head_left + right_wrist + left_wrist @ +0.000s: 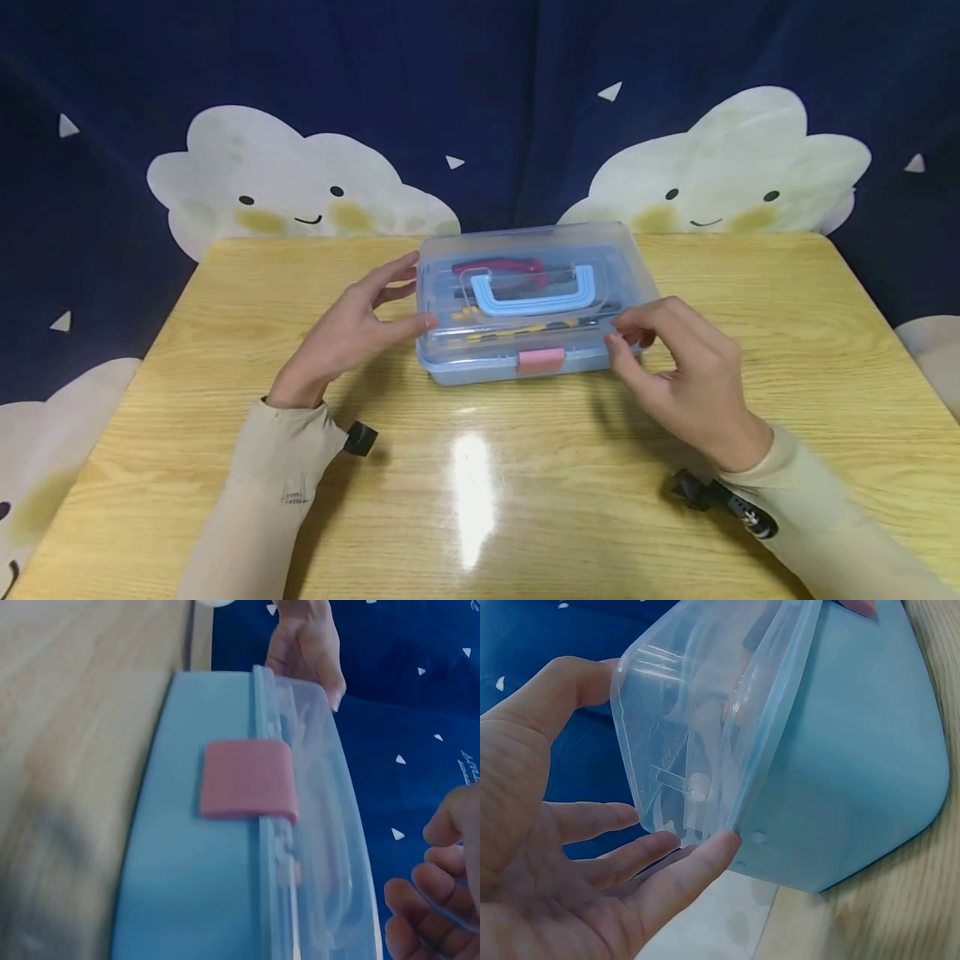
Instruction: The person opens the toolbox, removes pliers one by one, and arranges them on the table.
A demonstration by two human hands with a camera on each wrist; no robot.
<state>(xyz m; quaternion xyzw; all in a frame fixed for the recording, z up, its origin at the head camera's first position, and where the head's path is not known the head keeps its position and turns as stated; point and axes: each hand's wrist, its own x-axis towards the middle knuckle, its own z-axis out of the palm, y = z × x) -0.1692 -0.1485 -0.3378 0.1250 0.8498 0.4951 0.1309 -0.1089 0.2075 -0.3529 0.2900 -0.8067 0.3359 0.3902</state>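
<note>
A plastic case with a light blue base (472, 372) and a clear lid (517, 243) stands closed on the table. Its lid carries a blue handle (536, 307), and a pink latch (249, 780) sits at the middle of the front. Through the lid show a pink-and-dark tool (498, 266) and a yellow-and-black strip-like thing (517, 332). My left hand (352, 325) spreads its fingers at the case's left end, fingertips on the lid (660, 675). Over the front right corner, my right hand (686, 367) has loosely bent fingers, apart from the lid in the right wrist view.
The wooden table (375, 500) reaches back to a dark blue curtain (510, 100) printed with smiling clouds. Small black devices (360, 438) are strapped at both wrists. The case stands near the table's far edge.
</note>
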